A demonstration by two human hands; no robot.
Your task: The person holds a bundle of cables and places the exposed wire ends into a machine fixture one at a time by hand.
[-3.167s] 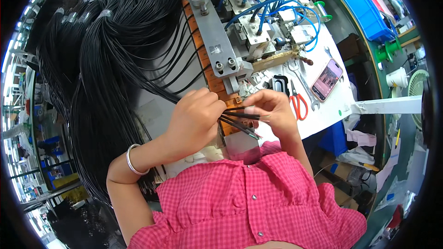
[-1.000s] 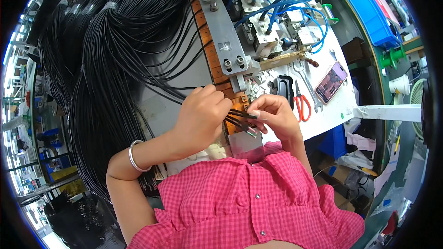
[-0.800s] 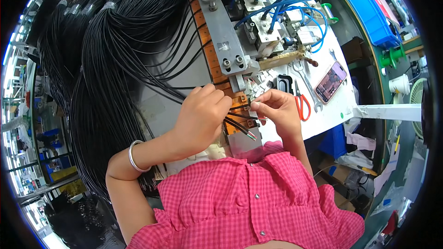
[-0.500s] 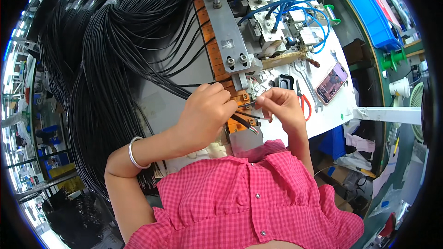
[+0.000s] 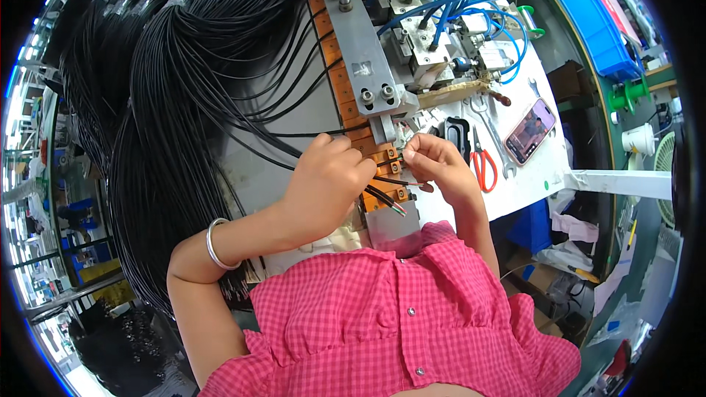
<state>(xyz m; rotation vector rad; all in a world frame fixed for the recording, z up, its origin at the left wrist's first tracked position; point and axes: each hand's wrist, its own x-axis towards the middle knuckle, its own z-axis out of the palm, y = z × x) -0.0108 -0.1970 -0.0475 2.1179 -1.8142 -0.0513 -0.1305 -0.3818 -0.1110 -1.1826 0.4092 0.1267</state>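
My left hand point(image 5: 332, 180) is closed around several black cables, whose cut ends point(image 5: 386, 198) poke out past the fingers and show thin red, green and white wires. Across a small gap, the thumb and forefinger of my right hand point(image 5: 445, 167) pinch the tip of another black cable at the edge of an orange block point(image 5: 384, 156). That cable lies over the block, and the pinched tip is hidden. The orange blocks form a long row point(image 5: 340, 77) running away from me, with black cables laid across some of them.
A huge bundle of black cables point(image 5: 176, 88) covers the left side. Above the row stands a metal press arm point(image 5: 360, 59); blue air hoses point(image 5: 441, 11) feed the machine behind. Red-handled scissors point(image 5: 482, 165), a wrench point(image 5: 496, 136) and a phone point(image 5: 530, 131) lie on the white table at right.
My right hand has shifted slightly left, closer to the orange block. The cable ends below my left hand have spread a little, and one cable behind it has swung lower.
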